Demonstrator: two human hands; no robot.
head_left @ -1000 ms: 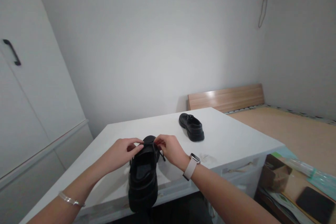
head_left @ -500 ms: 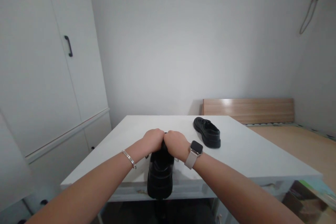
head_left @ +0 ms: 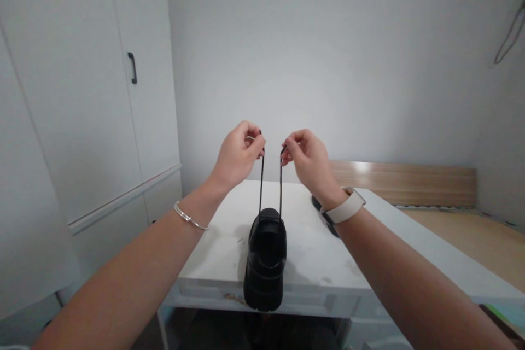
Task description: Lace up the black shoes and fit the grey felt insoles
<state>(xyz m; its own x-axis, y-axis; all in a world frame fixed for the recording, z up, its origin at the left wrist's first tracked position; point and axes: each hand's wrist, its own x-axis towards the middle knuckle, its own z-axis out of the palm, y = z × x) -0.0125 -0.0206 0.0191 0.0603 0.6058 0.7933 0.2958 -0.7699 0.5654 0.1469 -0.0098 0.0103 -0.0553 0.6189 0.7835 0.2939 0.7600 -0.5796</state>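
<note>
A black lace-up shoe (head_left: pixel 266 262) stands at the front edge of the white table (head_left: pixel 221 262), heel toward me. Two ends of its black shoelace rise taut from the front of its opening. My left hand (head_left: pixel 241 153) pinches one shoelace end (head_left: pixel 261 186) high above the shoe. Level with it, a little to the right, my right hand (head_left: pixel 305 156) pinches the other end between thumb and fingers. A second black shoe (head_left: pixel 324 213) lies farther back on the table, mostly hidden behind my right wrist.
White cabinets (head_left: pixel 143 120) with a dark handle stand on the left. Behind the table to the right is a wooden headboard (head_left: pixel 410 183) with a tan bed surface (head_left: pixel 463 240). A looped cord (head_left: pixel 508 38) hangs at the upper right.
Both hands have risen from low over the shoe, where they were close together, and moved apart. The shoelace ends are now drawn up taut. The view has shifted slightly left.
</note>
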